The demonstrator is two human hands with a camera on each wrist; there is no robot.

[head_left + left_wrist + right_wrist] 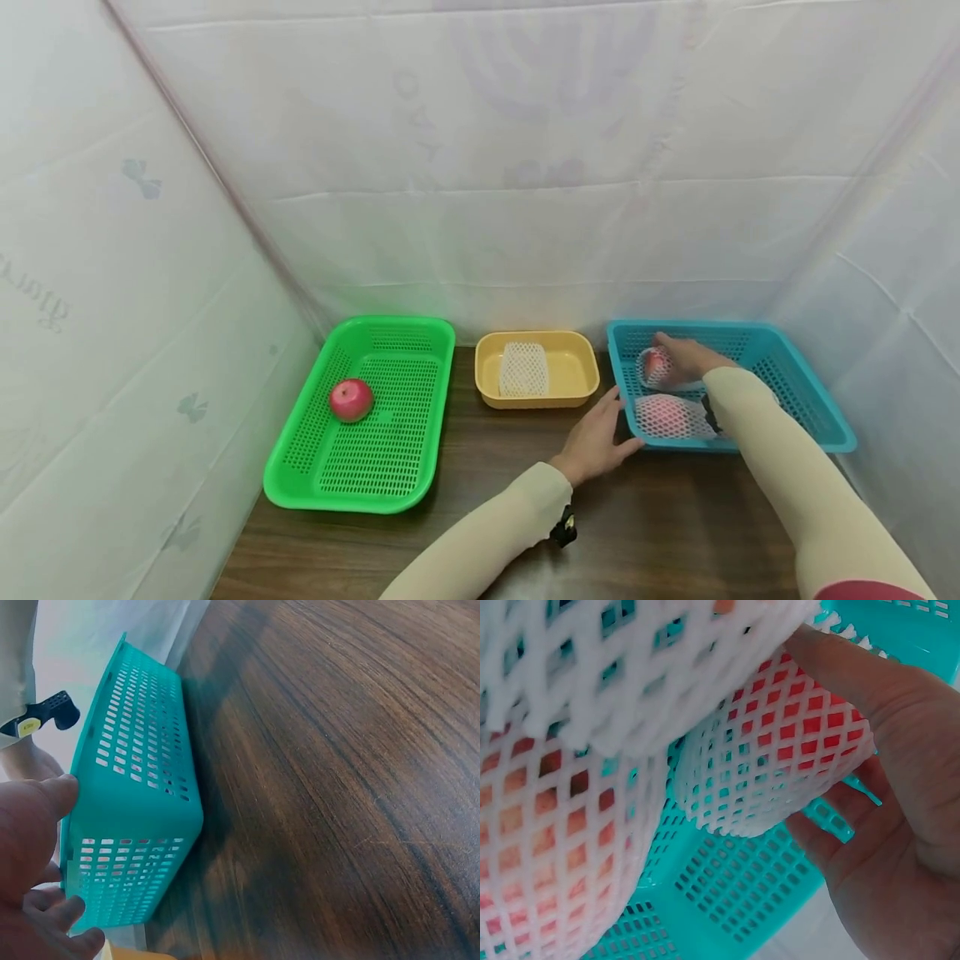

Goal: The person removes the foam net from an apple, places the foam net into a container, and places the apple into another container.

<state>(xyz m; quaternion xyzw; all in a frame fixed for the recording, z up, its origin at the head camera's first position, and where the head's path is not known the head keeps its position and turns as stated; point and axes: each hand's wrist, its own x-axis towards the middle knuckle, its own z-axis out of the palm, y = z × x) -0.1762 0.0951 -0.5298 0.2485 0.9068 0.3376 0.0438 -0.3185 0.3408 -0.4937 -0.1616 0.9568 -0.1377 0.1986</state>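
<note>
Faint wall txt (36, 293), illeg.

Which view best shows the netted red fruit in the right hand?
Right wrist: the netted red fruit is close, its mesh clear. Head shows it small, partly covered by the right hand; in left wrist it can't be distinguished.
</note>
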